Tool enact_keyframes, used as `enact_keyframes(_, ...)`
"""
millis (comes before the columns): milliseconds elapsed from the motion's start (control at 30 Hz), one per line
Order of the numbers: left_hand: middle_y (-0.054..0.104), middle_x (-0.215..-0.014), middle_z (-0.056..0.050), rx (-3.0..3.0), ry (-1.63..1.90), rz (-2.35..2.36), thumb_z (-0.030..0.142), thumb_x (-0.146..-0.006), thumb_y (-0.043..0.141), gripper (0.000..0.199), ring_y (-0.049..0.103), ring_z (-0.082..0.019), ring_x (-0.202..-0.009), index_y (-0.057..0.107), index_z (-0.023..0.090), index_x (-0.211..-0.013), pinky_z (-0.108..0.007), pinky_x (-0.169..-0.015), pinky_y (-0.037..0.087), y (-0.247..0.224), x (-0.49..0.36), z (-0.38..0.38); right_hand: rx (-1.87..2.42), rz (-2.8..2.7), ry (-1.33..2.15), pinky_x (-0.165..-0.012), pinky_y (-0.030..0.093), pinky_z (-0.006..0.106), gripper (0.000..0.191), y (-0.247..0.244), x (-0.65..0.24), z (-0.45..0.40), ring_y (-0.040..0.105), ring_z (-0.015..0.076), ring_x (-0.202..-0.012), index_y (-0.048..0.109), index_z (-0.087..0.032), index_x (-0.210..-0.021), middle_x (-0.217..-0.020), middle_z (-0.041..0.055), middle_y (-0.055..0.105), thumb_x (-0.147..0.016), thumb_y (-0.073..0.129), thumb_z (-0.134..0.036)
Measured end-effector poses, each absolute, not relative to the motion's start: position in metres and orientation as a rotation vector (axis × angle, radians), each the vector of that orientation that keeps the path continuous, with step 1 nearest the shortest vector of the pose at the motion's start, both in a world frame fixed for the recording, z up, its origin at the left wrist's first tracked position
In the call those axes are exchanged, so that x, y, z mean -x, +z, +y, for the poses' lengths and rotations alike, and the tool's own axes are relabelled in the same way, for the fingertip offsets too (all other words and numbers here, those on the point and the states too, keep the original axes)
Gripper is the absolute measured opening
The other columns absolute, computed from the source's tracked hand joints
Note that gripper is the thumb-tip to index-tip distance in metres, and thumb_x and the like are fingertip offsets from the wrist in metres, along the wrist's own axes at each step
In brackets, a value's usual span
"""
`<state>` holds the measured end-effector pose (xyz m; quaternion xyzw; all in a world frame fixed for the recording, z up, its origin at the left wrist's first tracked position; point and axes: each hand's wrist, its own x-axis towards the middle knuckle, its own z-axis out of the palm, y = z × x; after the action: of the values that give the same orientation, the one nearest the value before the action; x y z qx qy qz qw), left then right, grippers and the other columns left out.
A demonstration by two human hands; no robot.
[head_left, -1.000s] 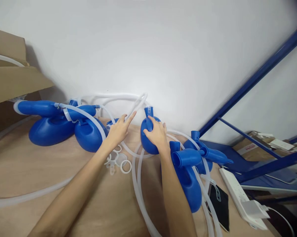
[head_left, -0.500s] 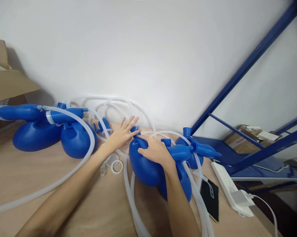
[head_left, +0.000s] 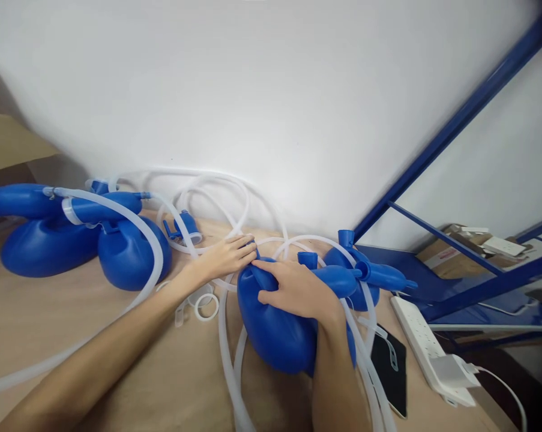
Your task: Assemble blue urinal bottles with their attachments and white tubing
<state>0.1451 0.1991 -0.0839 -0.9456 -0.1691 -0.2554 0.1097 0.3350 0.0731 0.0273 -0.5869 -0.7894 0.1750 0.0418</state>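
A rounded blue plastic urinal bottle stands in front of me, its neck pointing away from me. My left hand has its fingers curled around the neck's end, which they mostly cover. Across the handle and upper body, my right hand grips the same bottle, thumb bent and forefinger reaching along the neck. Translucent hoses run beside it and loop behind. Left of the bottle lie a white ring and a small clear strap-like piece. A small blue cup-shaped part rests farther back.
More blue bottles with hoses stand at left and right. A black tablet and white power strip lie on the right. A blue metal rack rises beyond, and a cardboard box sits at far left.
My left hand has gone from spread fingers beside the bottle's neck to fingers closed around it. My right hand stays on the bottle. The view has shifted slightly right.
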Motion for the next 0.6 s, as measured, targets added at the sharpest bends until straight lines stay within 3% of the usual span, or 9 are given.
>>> enact_keyframes(100, 0.077, -0.105, -0.013, 2.748, -0.859, -0.664, 0.015, -0.107, 0.039, 0.03, 0.073, -0.025, -0.11, 0.068, 0.017, -0.103, -0.04, -0.099, 0.058, -0.098, -0.152, 0.198, 1.755, -2.464, 0.601, -0.104, 0.048, 0.04, 0.068, 0.029, -0.333, 0.071, 0.066, 0.0324, -0.126, 0.058, -0.025, -0.151, -0.136, 0.0106, 0.072, -0.085, 0.069, -0.036)
enact_keyframes(200, 0.076, -0.098, -0.013, 2.707, -0.935, -0.806, 0.013, -0.107, 0.03, 0.037, 0.075, -0.024, -0.094, 0.067, 0.016, -0.107, -0.037, -0.087, 0.061, -0.1, -0.153, 0.199, 1.75, -2.505, 0.623, -0.099, 0.05, 0.042, 0.068, 0.029, -0.33, 0.067, 0.07, 0.0337, -0.117, 0.057, -0.027, -0.152, -0.129, 0.0105, 0.076, -0.086, 0.068, -0.039)
enact_keyframes(300, 0.074, -0.118, -0.017, 2.705, -0.993, -0.87, 0.031, -0.11, 0.039, 0.033, 0.072, -0.028, -0.11, 0.063, 0.014, -0.127, -0.042, -0.096, 0.058, -0.089, -0.145, 0.202, 1.801, -2.5, 0.566, -0.099, 0.05, 0.043, 0.068, 0.03, -0.331, 0.064, 0.071, 0.0347, -0.116, 0.056, -0.029, -0.153, -0.128, 0.0105, 0.076, -0.087, 0.067, -0.042)
enact_keyframes(400, 0.07, -0.131, -0.017, 2.909, -0.828, -0.89, 0.052, -0.106, 0.05, 0.05, 0.067, -0.03, -0.123, 0.057, 0.016, -0.14, -0.042, -0.106, 0.052, -0.073, -0.134, 0.203, 1.817, -2.503, 0.554, -0.099, 0.05, 0.042, 0.069, 0.032, -0.335, 0.061, 0.071, 0.034, -0.116, 0.055, -0.029, -0.153, -0.129, 0.0104, 0.076, -0.087, 0.067, -0.043)
enact_keyframes(500, 0.074, -0.121, -0.012, 3.052, -0.618, -1.02, 0.048, -0.109, 0.04, 0.044, 0.07, -0.026, -0.114, 0.067, 0.018, -0.126, -0.036, -0.1, 0.053, -0.064, -0.131, 0.203, 1.809, -2.492, 0.558, -0.1, 0.049, 0.041, 0.068, 0.033, -0.338, 0.06, 0.071, 0.0331, -0.116, 0.057, -0.028, -0.152, -0.129, 0.0103, 0.076, -0.086, 0.068, -0.04)
enact_keyframes(600, 0.076, -0.102, -0.012, 2.993, -0.618, -1.155, 0.039, -0.11, 0.035, 0.043, 0.072, -0.027, -0.1, 0.072, 0.017, -0.103, -0.038, -0.094, 0.055, -0.066, -0.138, 0.2, 1.778, -2.485, 0.571, -0.101, 0.049, 0.04, 0.067, 0.032, -0.337, 0.06, 0.07, 0.0325, -0.119, 0.058, -0.027, -0.152, -0.132, 0.0095, 0.075, -0.087, 0.067, -0.04)
